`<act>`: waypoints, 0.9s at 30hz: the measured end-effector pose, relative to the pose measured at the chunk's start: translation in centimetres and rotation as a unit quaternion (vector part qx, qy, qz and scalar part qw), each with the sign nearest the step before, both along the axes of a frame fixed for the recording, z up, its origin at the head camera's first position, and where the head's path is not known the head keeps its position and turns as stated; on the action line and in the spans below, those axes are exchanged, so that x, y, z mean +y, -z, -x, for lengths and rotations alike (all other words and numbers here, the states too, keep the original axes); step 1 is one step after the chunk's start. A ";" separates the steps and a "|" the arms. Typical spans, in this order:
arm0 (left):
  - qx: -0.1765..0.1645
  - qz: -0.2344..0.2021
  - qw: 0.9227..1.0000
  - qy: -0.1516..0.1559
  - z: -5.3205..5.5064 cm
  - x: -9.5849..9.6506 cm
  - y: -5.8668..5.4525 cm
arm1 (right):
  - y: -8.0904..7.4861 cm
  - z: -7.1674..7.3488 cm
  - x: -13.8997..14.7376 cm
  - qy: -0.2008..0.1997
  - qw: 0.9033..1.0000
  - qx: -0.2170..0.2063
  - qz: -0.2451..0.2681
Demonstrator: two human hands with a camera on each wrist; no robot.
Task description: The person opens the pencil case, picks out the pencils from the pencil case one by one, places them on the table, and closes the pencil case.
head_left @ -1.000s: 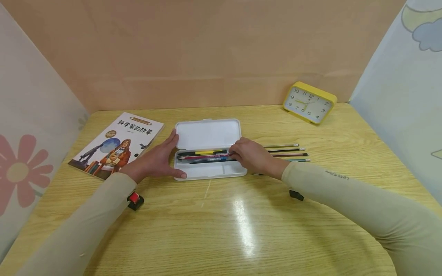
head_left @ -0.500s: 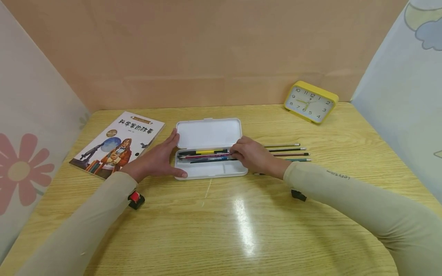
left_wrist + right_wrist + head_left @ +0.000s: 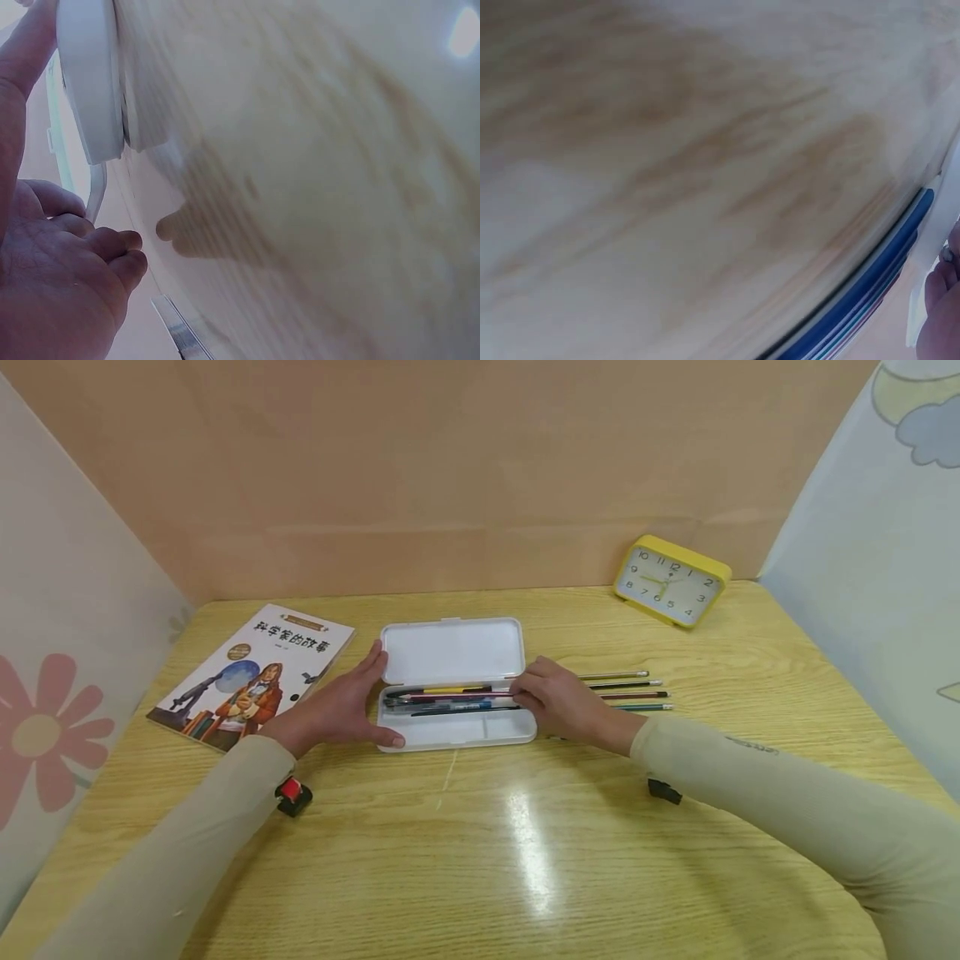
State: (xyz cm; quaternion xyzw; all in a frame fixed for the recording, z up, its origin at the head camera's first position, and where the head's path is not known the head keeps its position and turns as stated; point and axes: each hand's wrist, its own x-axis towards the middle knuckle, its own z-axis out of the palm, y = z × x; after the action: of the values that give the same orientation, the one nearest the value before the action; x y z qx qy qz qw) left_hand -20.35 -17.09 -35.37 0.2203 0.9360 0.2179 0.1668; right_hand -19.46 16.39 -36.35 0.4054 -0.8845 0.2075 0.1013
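Red pencil (image 3: 459, 694): lies lengthwise among pens in the open white pencil case (image 3: 457, 737), mid-table. Right hand (image 3: 564, 703) pinches its right end between fingertips. Thin, light, stiff, likely slick-lacquered; best gripped near the end, lifted level. Left hand (image 3: 335, 710), fingers straight, braces the case's left edge. Four loose pencils (image 3: 633, 691) lie just right.

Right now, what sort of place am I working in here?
Probably a study desk set up inside a partitioned booth. On the wooden desk lie an open white pencil case with pens, an illustrated book and a yellow alarm clock; plain brown and patterned panels close in three sides.
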 end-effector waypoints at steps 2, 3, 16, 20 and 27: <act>0.000 -0.002 1.000 0.002 0.0 0.0 0.1 | 0.1 -0.1 0.5 -0.003 1.000 0.006 0.005; 0.000 -0.002 1.000 0.003 0.0 0.0 0.1 | 0.1 -0.2 0.8 -0.005 1.000 0.009 0.008; 0.003 -0.009 1.000 0.008 -0.1 -0.2 0.0 | -0.7 -2.6 5.2 0.005 0.997 0.061 0.047; 0.007 -0.010 1.000 0.011 -0.1 -0.3 0.1 | -0.7 -3.3 6.6 0.014 0.996 0.075 0.046; 0.002 -0.007 1.000 0.009 0.0 -0.3 0.2 | -0.4 -4.8 9.0 0.030 0.995 0.088 0.047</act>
State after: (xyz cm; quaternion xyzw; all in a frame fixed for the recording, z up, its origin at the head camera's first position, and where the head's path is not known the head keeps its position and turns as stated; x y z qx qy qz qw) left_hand -20.33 -17.41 -35.54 0.2305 0.9327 0.2227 0.1653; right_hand -14.65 25.44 -35.92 0.3898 -0.8732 0.2092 0.2042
